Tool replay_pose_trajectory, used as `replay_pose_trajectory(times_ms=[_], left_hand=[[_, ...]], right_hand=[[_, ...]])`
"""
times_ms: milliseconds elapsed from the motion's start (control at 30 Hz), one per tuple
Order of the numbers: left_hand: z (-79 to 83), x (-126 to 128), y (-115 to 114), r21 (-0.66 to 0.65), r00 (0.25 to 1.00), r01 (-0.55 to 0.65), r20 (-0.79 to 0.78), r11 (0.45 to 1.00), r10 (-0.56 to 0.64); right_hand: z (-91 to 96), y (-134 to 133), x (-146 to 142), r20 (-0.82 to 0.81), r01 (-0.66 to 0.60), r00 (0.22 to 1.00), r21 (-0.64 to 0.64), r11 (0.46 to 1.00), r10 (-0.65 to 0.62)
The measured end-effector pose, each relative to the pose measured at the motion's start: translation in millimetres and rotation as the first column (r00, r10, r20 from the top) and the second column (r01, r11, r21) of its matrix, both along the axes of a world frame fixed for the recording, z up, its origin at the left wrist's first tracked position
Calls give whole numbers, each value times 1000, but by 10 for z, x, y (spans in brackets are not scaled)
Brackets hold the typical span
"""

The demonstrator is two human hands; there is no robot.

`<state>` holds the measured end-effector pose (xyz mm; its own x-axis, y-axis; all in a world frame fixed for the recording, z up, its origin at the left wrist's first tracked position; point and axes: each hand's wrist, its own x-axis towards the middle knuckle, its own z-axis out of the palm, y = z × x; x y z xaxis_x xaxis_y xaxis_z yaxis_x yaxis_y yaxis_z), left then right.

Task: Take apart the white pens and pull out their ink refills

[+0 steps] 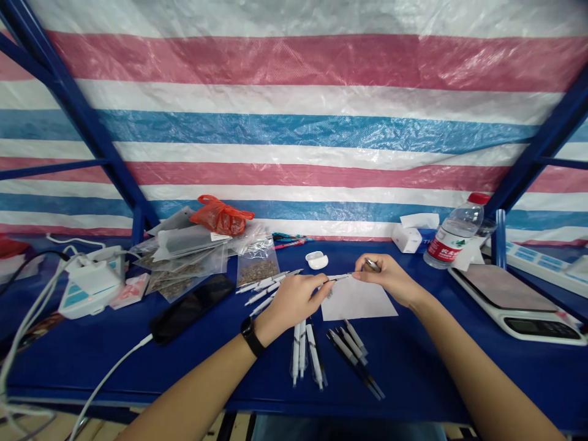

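Pinching a thin pen refill [337, 279] in our left hand [288, 301] while our right hand [382, 279] grips a small silver part [372, 265], we work close together above white paper [359, 300], loose white pens [304, 354] just below.

Bare left forearm [193, 392] and bare right forearm [487, 380], both coming in from the near edge of the view and narrowing toward the wrists. Around the left wrist, a black smartwatch [252, 337] with a slim black strap. Ungloved left hand [289, 300] and right hand [390, 278]. At the near edge, under the bench, a strip of blue trousers [344, 429].
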<state>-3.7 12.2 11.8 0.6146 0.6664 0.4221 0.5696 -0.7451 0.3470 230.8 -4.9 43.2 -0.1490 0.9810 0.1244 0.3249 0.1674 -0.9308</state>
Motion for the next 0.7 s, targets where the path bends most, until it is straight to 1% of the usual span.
replay_pose_trajectory(times_ms=[133, 367, 700], left_hand=[[8, -7, 6, 13, 1000, 6, 13, 1000, -6], [-30, 16, 1, 11, 999, 22, -34, 1000, -22], [-23, 2, -32, 12, 998, 54, -33, 998, -53]], right_hand=[[9, -6, -12, 14, -2, 1000, -3, 1000, 2], [-4, -19, -92, 44, -38, 998, -31, 999, 40], [-62, -7, -140, 16, -47, 999, 8, 999, 47]])
